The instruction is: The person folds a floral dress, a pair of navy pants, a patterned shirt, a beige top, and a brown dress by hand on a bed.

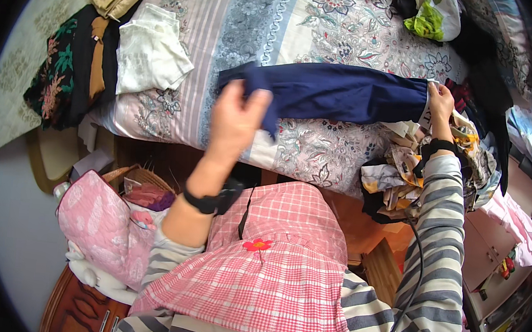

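While navy garment spans bed, left hand, right hand pinch ends.

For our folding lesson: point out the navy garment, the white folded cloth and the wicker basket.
navy garment (342,93), head view, middle of the cloth
white folded cloth (149,51), head view, its centre
wicker basket (142,174), head view, its rim

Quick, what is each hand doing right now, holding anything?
Left hand: closed, pinching one end of the navy blue garment over the bed.
Right hand: closed, gripping the garment's other end.
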{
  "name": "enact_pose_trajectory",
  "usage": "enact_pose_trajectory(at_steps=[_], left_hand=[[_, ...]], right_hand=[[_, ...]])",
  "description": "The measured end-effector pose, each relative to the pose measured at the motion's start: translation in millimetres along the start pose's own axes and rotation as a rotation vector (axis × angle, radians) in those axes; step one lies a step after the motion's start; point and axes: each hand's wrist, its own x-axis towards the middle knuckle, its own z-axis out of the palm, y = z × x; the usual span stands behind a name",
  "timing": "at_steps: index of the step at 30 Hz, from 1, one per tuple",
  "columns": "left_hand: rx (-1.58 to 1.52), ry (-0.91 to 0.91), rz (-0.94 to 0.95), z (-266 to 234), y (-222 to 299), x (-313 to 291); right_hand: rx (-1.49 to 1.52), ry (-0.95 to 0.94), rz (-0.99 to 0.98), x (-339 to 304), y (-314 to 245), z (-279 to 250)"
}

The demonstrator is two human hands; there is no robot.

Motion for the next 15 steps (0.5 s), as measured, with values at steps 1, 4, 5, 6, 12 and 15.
enact_pose_trajectory(at_steps=[1,4,5,6,12,15], left_hand=[[0.021,-0.121,-0.166,22,9,-3],[0.242,-0.184,-0.039,46,6,-1],[0.283,-0.072,-0.029,45,-9,-1],[0.323,0.037,-0.016,40,-32,1],[0.501,0.27,-0.328,-22,-148,9],[0.298,0.182,-0.418,-16,-141,25]], right_hand=[[-0.02,-0.012,0.004,0,5,1],[-0.007,-0.027,0.02,3,23,-3],[0.059,-0.028,0.016,6,29,-4],[0.124,-0.026,0.014,9,40,-5],[0.186,-0.057,0.069,0,33,-8],[0.452,-0.151,0.15,-16,8,-20]])
